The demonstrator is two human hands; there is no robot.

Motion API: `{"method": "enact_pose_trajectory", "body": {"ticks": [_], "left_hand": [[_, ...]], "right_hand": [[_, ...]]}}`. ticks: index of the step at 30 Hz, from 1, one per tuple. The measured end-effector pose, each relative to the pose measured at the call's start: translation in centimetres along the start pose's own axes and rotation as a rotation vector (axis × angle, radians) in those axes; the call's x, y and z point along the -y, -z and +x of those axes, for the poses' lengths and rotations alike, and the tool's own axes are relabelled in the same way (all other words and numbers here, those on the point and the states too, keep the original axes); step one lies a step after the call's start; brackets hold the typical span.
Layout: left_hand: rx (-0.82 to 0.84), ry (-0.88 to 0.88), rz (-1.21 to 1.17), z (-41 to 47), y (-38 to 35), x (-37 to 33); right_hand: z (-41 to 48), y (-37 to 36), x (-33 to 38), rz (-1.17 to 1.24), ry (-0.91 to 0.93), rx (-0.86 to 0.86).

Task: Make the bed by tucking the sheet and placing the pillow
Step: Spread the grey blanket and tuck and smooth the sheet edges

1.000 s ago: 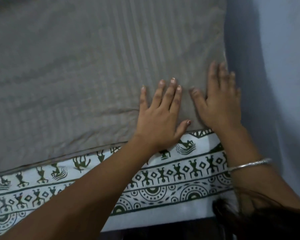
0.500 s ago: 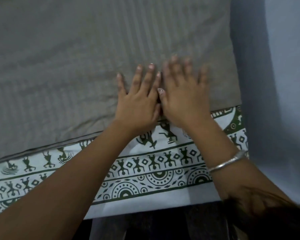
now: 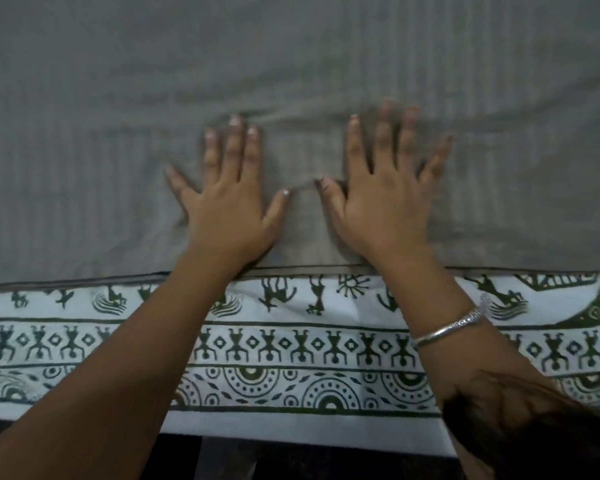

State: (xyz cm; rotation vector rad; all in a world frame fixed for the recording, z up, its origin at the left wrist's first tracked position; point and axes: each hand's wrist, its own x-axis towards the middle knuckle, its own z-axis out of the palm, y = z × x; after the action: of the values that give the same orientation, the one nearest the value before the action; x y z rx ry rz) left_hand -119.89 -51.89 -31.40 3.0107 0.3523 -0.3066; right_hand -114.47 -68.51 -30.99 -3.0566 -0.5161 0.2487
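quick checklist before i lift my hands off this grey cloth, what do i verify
1. Left hand flat on the grey striped cloth: ok.
2. Right hand flat on it, fingers spread: ok.
3. Cloth smooth ahead of the fingertips: not ok, creases run there and between the thumbs.
4. Cloth's near hem straight along the printed sheet: ok.
5. Printed sheet tucked in at its near edge: cannot tell.
6. Pillow placed: cannot tell.

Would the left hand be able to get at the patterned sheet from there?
Probably yes: the left hand lies flat on the grey cloth, and the patterned sheet lies uncovered right beneath its forearm.
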Motion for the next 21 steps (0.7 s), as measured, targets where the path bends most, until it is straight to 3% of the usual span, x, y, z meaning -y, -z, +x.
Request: {"method": "enact_pose_trajectory", "body": {"ticks": [2,5,7,9,11,12,13,16,18,20,21], "left_hand": [[0.022,-0.001,0.015,-0.4,0.2,1.4],[0.043,-0.234,0.082,-0.3,0.4,4.5],[0.02,-0.124,0.044,0.4,0.9,7.6],[0.0,-0.041,0.025,0.6,1.0,10.0],[0.024,-0.166,0.067,0.0,1.0,11.3],[0.014,-0.211,0.081,-0.1,1.0,12.2],[0.004,-0.19,0.075,0.0,1.2,13.4],[-0.047,0.133,0.002,0.6,1.8,17.6],[-0.042,0.107,0.003,0.9,2.1,18.8],[-0.032,-0.128,0.045,1.3,2.1,19.4],[-0.048,-0.176,0.069,1.9,2.2,20.3]], "right_hand": [[0.5,0.0,2.2,-0.027,-0.054,0.065],[1.4,0.0,6.3,0.01,0.161,0.127],[2.5,0.1,7.3,0.038,0.267,0.102],[3.6,0.0,7.8,0.067,0.145,0.05],[4.3,-0.1,9.2,0.061,-0.01,0.056],[4.5,-0.1,10.5,0.046,0.014,0.074],[4.6,-0.1,12.0,0.032,0.112,0.086],[5.6,-0.4,15.3,0.013,0.421,0.061],[6.9,-0.5,16.6,0.034,0.262,0.017],[8.2,-0.6,18.3,0.032,0.038,0.006],[8.6,-0.6,19.8,0.019,0.046,0.024]]}}
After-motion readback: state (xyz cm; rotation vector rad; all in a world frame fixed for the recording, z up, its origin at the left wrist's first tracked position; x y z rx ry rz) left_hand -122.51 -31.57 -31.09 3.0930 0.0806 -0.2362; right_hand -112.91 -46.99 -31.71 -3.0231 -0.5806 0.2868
